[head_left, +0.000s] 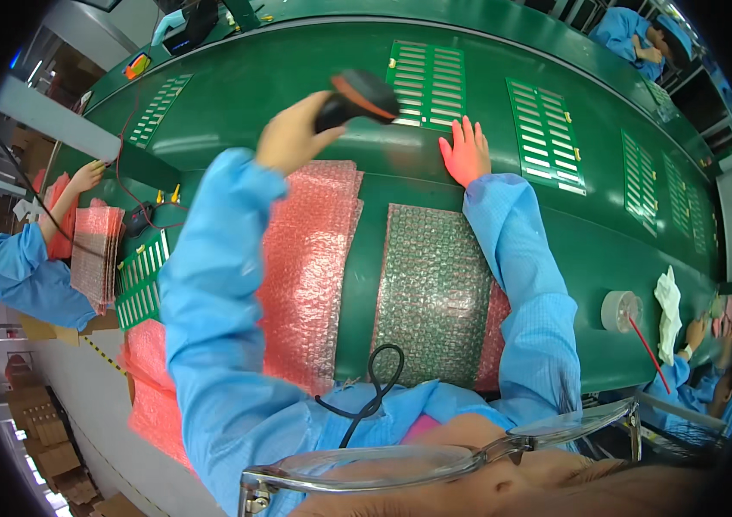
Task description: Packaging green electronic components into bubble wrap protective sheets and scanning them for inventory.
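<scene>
My left hand point(293, 133) grips a black handheld scanner with an orange rim point(359, 96), raised above the green conveyor belt point(314, 95). The scanner head sits next to a green slotted circuit panel point(428, 84). Lit red, my right hand point(465, 151) lies flat with fingers spread on the belt just below that panel. A black cable point(376, 388) runs from my chest area. A stack of pink bubble-wrap sheets point(310, 267) lies under my left arm. A clear bubble-wrap sheet point(435, 293) lies between my arms.
More green panels point(547, 133) ride the belt to the right. A person in a blue coat at left handles pink bags point(95, 250) beside a panel point(142, 276). A tape roll point(620, 310) and white cloth point(667, 314) sit at right. Cardboard boxes point(47, 439) stand lower left.
</scene>
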A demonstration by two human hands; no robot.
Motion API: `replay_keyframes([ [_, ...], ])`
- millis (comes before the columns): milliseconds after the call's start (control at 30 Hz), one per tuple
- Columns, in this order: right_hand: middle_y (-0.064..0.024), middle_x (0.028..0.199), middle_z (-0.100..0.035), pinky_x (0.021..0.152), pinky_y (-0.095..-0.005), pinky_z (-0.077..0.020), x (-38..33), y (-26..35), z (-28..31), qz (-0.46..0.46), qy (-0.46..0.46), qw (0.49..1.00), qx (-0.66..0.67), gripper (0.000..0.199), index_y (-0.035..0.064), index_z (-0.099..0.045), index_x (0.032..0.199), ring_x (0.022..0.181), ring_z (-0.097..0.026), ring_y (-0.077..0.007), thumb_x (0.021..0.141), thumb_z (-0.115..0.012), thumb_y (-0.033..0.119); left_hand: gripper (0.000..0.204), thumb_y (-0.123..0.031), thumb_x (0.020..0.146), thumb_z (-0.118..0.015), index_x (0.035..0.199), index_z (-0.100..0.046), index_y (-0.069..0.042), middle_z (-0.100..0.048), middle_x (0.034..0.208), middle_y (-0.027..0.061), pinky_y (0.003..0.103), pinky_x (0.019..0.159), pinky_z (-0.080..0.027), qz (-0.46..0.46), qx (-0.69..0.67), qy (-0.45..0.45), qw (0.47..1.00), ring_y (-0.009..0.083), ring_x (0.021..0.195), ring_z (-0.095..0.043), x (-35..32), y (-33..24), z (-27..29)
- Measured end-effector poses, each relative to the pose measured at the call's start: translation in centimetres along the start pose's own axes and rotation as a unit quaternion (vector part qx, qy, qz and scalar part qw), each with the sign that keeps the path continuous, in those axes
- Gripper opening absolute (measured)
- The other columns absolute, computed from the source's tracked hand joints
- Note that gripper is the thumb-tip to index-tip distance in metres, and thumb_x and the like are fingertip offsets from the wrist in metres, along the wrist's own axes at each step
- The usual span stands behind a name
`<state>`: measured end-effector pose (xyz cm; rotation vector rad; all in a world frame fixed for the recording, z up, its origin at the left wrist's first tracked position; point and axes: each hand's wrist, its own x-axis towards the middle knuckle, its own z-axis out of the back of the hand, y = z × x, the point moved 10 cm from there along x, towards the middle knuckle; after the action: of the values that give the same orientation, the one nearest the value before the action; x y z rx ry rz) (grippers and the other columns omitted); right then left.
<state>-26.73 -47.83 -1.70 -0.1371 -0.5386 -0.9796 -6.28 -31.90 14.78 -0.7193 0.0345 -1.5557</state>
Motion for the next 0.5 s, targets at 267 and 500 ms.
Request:
replay_keyframes([
  [267,-0.0131,0.131,-0.039,0.098,-0.0416,-0.0333,-0.1,1.0,1.1,0.024,-0.02,0.998,0.048,0.046,0.0079,-0.048,0.121,0.12,-0.036,-0.0333,0.085,-0.05,0.037,0.047,-0.027,0.071,-0.067,0.112,-0.051,-0.013,-0.059,0.099,0.0104,0.041,0.072,-0.047,-0.017,0.113,0.086,0.99,0.0314,0.087,-0.058,5.4,2.6,-12.1],
  [500,-0.0123,0.131,-0.038,0.099,-0.0409,-0.0315,0.2,0.5,0.6,0.02,0.001,0.996,0.083,0.046,0.0098,-0.046,0.122,0.122,-0.034,-0.0302,0.085,-0.05,0.035,0.047,-0.024,0.07,-0.067,0.112,-0.051,-0.012,-0.058,0.097,0.0091,0.04,0.07,-0.047,0.001,0.159,0.082,0.984,0.0311,0.086,-0.057,4.7,1.9,-8.9],
])
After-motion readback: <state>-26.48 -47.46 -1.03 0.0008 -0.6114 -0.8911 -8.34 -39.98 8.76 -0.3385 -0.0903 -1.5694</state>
